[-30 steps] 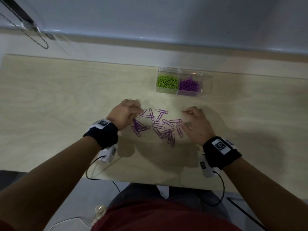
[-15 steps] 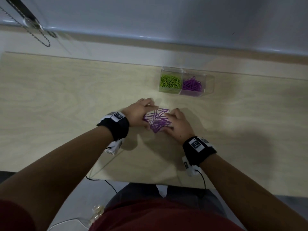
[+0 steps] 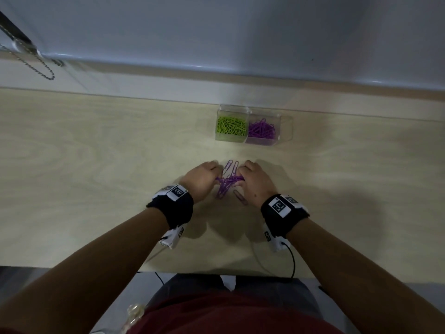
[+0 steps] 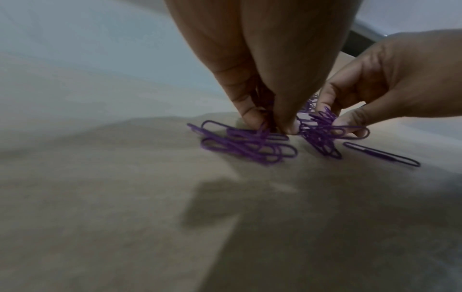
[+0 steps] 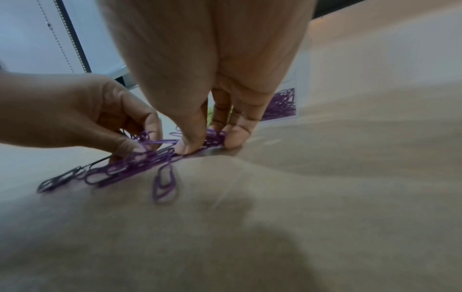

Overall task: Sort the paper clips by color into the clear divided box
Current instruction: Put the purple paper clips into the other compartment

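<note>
Clear divided box sits at far side of the table, right of centre, well apart from the hands. Its left compartment holds green clips; the compartment next to it on the right holds sorted purple clips; a further section at the right end appears to hold nothing, though glare makes that uncertain. No green clips seen loose on the table, so green sort judged complete. Remaining work: one loose purple pile on the table near the person, approx. centre. Left hand and right hand sit either side of the pile, touching it. Left wrist view: left-hand fingertips curled down, thumb and fingers pinching into the clips. Right wrist view: right-hand fingertips likewise curled, thumb and fingers closed on part of the bunch. Pile still resting on the table; not lifted. One stray purple clip lies just beside the pile on its near-right side, outside both grips; a couple of clip ends also stick out on the far side. Assessment: task in late stage. Outstanding: lift bunch, carry to purple compartment, drop; collect stray. Risk: clips slipping from bunch in transit.
</note>
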`<act>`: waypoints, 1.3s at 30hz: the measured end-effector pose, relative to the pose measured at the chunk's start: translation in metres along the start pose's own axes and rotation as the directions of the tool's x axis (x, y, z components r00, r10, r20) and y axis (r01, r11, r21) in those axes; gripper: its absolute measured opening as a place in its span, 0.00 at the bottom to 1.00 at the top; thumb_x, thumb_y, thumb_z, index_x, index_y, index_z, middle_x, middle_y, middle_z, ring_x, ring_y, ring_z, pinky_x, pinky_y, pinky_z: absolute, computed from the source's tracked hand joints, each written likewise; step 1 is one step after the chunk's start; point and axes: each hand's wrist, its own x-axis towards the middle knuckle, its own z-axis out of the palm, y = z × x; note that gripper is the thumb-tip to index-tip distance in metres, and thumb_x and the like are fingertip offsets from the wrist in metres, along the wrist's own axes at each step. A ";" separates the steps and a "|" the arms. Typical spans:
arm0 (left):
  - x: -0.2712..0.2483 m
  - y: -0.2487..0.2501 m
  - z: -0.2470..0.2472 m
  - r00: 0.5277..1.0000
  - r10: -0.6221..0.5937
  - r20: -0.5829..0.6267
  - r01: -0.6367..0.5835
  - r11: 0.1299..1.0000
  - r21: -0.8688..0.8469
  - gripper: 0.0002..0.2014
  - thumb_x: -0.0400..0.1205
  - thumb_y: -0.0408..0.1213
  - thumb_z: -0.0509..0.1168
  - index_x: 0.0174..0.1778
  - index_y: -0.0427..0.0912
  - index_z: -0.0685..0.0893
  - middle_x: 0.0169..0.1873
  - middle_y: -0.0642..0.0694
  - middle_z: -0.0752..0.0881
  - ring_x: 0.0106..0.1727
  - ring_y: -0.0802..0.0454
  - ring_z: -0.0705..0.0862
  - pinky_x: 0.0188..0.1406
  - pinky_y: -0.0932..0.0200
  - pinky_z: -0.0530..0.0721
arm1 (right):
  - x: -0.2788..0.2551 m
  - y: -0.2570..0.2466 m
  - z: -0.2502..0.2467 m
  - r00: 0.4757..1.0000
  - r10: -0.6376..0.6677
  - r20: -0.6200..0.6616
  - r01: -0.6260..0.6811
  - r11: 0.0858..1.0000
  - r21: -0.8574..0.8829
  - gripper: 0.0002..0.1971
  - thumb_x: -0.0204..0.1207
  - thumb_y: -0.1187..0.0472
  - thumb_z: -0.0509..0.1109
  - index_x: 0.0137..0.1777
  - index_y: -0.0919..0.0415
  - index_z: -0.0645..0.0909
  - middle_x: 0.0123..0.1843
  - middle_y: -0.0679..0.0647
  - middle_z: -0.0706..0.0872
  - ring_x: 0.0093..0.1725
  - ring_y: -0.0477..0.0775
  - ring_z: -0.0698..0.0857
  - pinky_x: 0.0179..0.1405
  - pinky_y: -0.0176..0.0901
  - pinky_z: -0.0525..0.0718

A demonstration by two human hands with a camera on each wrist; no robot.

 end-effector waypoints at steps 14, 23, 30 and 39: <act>0.040 0.049 -0.050 0.918 -0.310 -0.247 0.145 0.842 -0.519 0.01 0.74 0.30 0.73 0.39 0.39 0.88 0.33 0.50 0.85 0.34 0.59 0.80 0.37 0.72 0.75 | 0.016 0.037 -0.113 0.896 0.272 -0.350 -0.010 0.801 0.598 0.09 0.67 0.66 0.79 0.36 0.55 0.81 0.33 0.49 0.84 0.34 0.49 0.82 0.39 0.38 0.81; 0.132 0.080 -0.061 0.800 -0.446 -0.402 0.164 0.807 -0.568 0.03 0.72 0.27 0.69 0.38 0.38 0.85 0.37 0.45 0.87 0.40 0.49 0.83 0.42 0.62 0.82 | 0.036 0.049 -0.097 0.828 0.458 -0.323 -0.072 0.658 0.750 0.10 0.67 0.73 0.74 0.41 0.58 0.84 0.42 0.51 0.89 0.45 0.48 0.87 0.50 0.39 0.86; 0.112 0.072 -0.063 0.913 -0.274 -0.303 0.155 0.919 -0.362 0.10 0.74 0.33 0.71 0.52 0.40 0.87 0.51 0.42 0.88 0.52 0.47 0.84 0.54 0.58 0.81 | -0.001 0.059 -0.076 0.856 0.298 -0.424 -0.002 0.820 0.572 0.08 0.72 0.73 0.69 0.42 0.61 0.85 0.42 0.52 0.88 0.43 0.47 0.85 0.40 0.24 0.81; -0.033 -0.015 -0.031 0.991 -0.123 0.056 0.124 0.992 -0.024 0.24 0.67 0.37 0.77 0.59 0.43 0.84 0.60 0.45 0.81 0.59 0.45 0.76 0.61 0.60 0.75 | 0.016 0.016 -0.037 0.943 -0.311 0.119 0.308 0.950 0.046 0.35 0.62 0.74 0.68 0.72 0.55 0.75 0.77 0.52 0.73 0.77 0.55 0.68 0.75 0.51 0.68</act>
